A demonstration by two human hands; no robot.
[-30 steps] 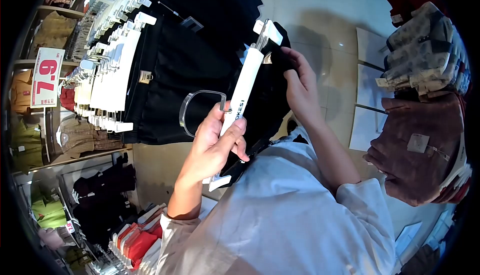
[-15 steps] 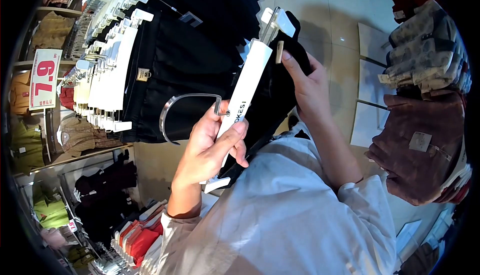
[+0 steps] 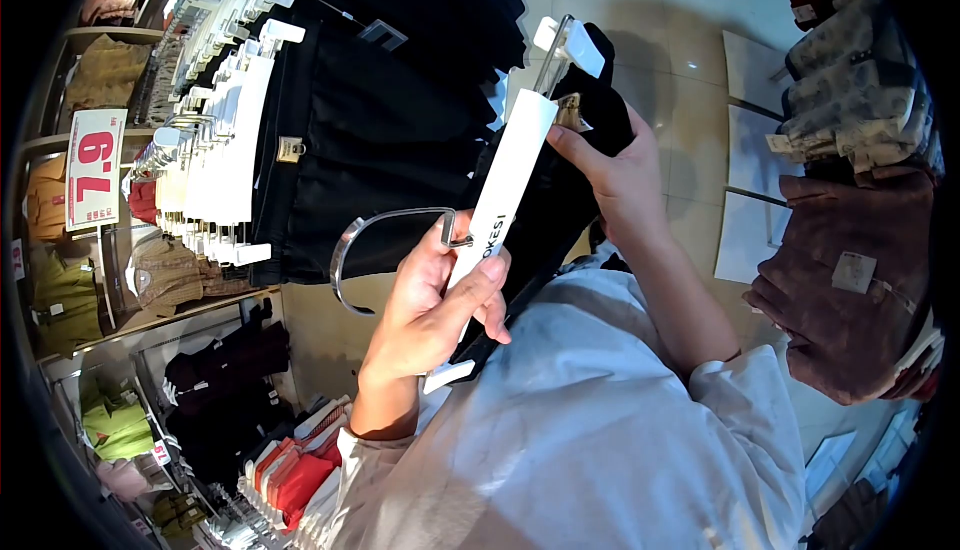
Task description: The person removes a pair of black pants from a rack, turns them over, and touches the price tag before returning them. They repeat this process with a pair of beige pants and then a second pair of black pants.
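A white hanger (image 3: pixel 508 175) with a metal hook runs diagonally through the middle of the view. My left hand (image 3: pixel 432 300) is closed round its lower half, just below the hook. The clip at the hanger's upper end stands by the waistband of a black garment (image 3: pixel 560 185). My right hand (image 3: pixel 622 165) pinches that waistband, with the thumb beside a small gold-coloured tag (image 3: pixel 570 112). Part of the garment hangs behind the hanger, and the fingers of my right hand are mostly hidden behind the cloth.
Black garments (image 3: pixel 380 150) hang on a packed row of white hangers (image 3: pixel 228 140) at the left. A price sign (image 3: pixel 95 170) stands at the far left. Brown garments (image 3: pixel 850 280) hang at the right. Red clothes (image 3: pixel 300 480) hang at the lower left.
The gold-coloured tag at the waistband now shows its broad face instead of its edge. Both hands and the hanger have shifted slightly right in the view.
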